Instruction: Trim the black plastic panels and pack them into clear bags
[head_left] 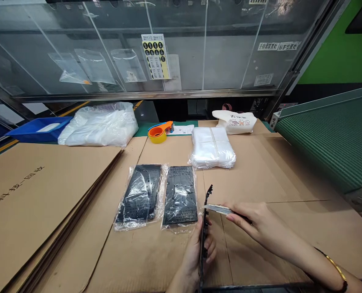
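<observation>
My left hand (199,248) grips a thin black plastic panel (203,236), held on edge with small clips along its right side. In my right hand (251,219) is a utility knife (219,209), its tip at the panel's edge above my left fingers. Left of my hands, two flat black panels lie side by side in clear plastic bags, the left bagged panel (141,193) and the right bagged panel (181,195). The lower end of the held panel runs out of the frame.
Behind the panels lies a banded stack of clear bags (213,146), with a tape dispenser (159,132) to its left. Cardboard sheets (46,195) are piled at left, near a blue tray (37,129) and a bulky plastic bag (99,124). A green conveyor belt (333,134) borders the right.
</observation>
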{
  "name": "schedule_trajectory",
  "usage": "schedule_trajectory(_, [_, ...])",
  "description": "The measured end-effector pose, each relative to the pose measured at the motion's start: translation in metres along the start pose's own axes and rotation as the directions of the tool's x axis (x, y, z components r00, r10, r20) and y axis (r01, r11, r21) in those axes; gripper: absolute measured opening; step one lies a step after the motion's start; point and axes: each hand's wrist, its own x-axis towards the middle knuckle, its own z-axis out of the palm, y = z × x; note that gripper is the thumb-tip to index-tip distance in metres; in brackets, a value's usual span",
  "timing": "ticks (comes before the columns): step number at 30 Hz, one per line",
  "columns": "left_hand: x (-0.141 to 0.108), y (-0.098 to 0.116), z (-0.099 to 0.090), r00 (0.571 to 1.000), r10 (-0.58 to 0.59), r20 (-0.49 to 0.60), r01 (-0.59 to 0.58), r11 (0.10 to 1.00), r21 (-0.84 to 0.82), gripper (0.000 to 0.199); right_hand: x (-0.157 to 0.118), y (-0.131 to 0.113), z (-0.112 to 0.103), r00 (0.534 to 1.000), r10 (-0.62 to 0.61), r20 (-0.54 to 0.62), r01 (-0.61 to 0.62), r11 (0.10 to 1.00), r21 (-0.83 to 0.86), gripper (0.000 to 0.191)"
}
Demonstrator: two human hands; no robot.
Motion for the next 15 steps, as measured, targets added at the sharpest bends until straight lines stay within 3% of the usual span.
schedule_trajectory(11, [-0.003, 0.004, 0.004, 0.997, 0.007, 0.082, -0.008, 1.000, 0.003, 0.041, 0.006, 0.013, -0.001, 0.997, 0.026, -0.076, -0.033, 0.995, -0.094, 0.039])
schedule_trajectory(15, [-0.004, 0.005, 0.007, 1.000, -0.006, 0.031, 0.006, 1.000, -0.002, 0.042, 0.002, 0.005, -0.003, 1.000, 0.001, 0.008, -0.001, 1.000, -0.012, 0.036])
